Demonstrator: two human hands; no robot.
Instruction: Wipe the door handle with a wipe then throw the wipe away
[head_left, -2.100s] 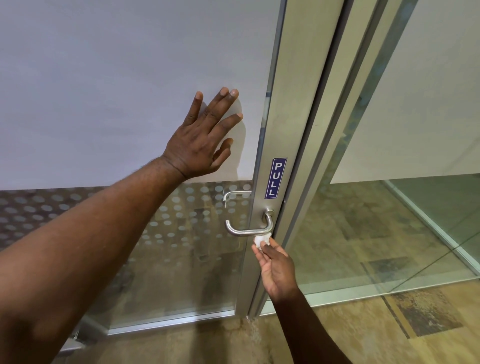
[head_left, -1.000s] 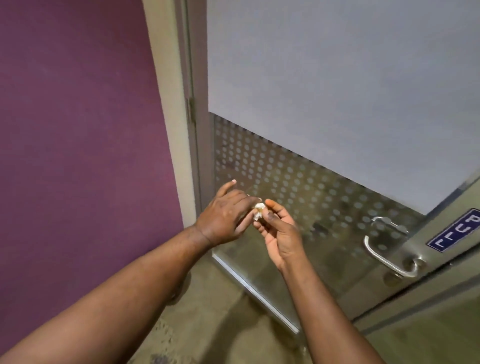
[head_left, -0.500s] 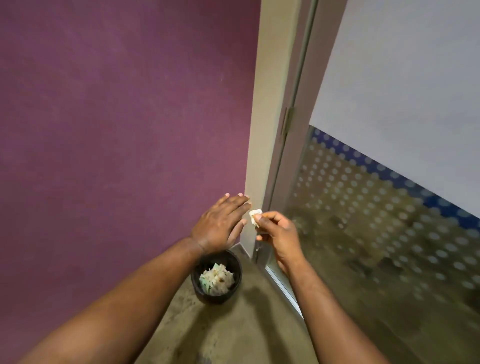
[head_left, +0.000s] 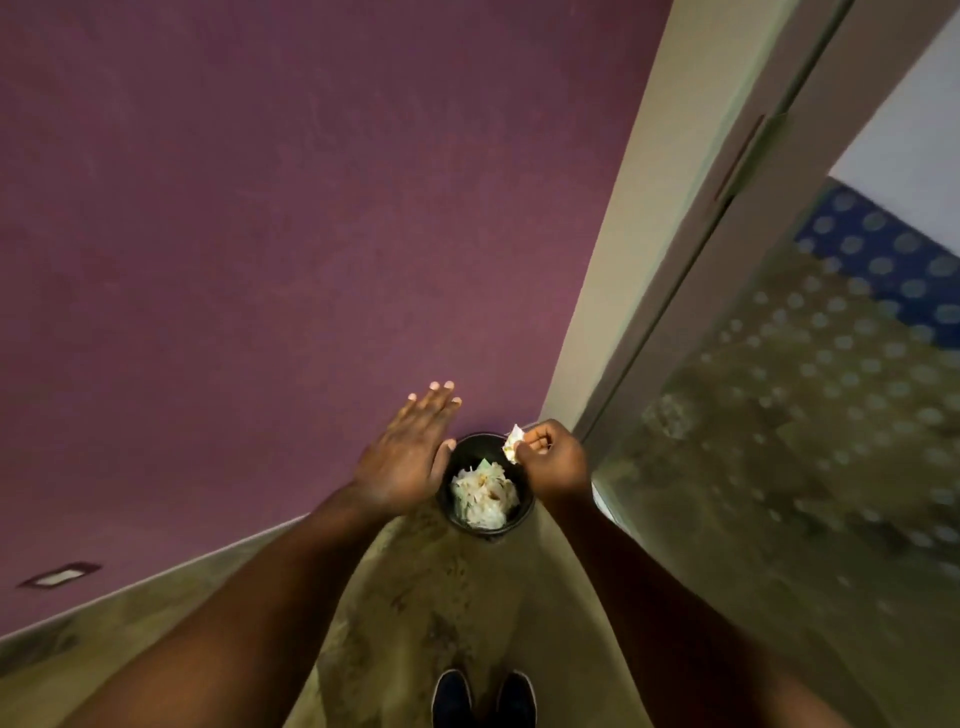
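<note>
- White and crumpled, the wipe (head_left: 513, 443) is pinched in my right hand (head_left: 551, 459), above the rim of the black bin (head_left: 523, 512).
- My left hand (head_left: 407, 452) is flat, fingers spread, holding nothing, beside the bin.
- Crumpled paper (head_left: 483, 496) fills the bin.

The right hand (head_left: 553, 460) hides most of the wipe (head_left: 512, 441); the bin (head_left: 525, 506) rim at nine o'clock sits behind the left hand (head_left: 402, 462); both shoes (head_left: 483, 699) are cropped

A right hand (head_left: 555, 458) pinches a crumpled wipe (head_left: 512, 443) above a black bin (head_left: 525, 506) of waste paper, left hand (head_left: 404, 457) flat and empty beside it.
</note>
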